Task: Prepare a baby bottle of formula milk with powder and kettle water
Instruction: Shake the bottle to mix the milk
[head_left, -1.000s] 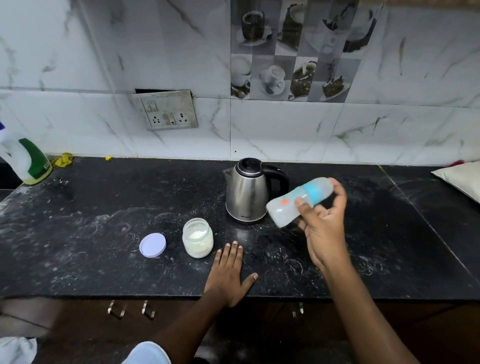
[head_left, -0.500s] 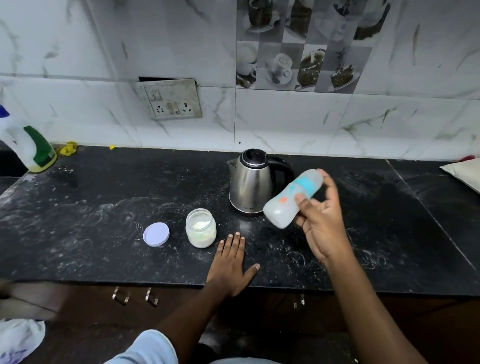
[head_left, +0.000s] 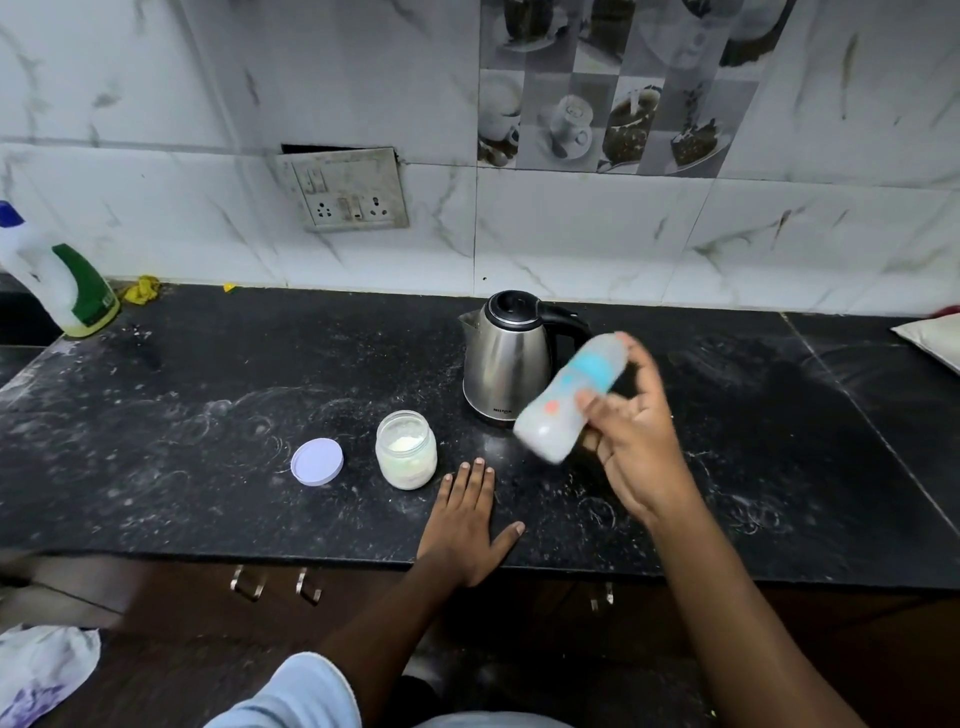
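My right hand (head_left: 636, 447) grips a translucent baby bottle (head_left: 569, 399) with a blue band and an orange mark, held tilted in the air in front of the steel kettle (head_left: 506, 358); the bottle is motion-blurred. An open glass jar of white powder (head_left: 406, 449) stands left of the kettle, with its pale round lid (head_left: 317, 461) lying flat further left. Flat on the black counter (head_left: 208, 415), fingers spread, my left hand (head_left: 467, 525) rests just right of the jar, holding nothing.
A white and green cleaner bottle (head_left: 62, 280) stands at the far left by the wall, with a yellow scrap (head_left: 141, 289) beside it. A socket plate (head_left: 345, 189) is on the tiled wall. A pale cushion-like thing (head_left: 932, 338) lies at the right edge. Cabinet handles (head_left: 275, 584) sit below the counter.
The bottle in my right hand has swung slightly between frames and is blurred now. My left hand stays flat on the counter. The camera view has tilted down a little.
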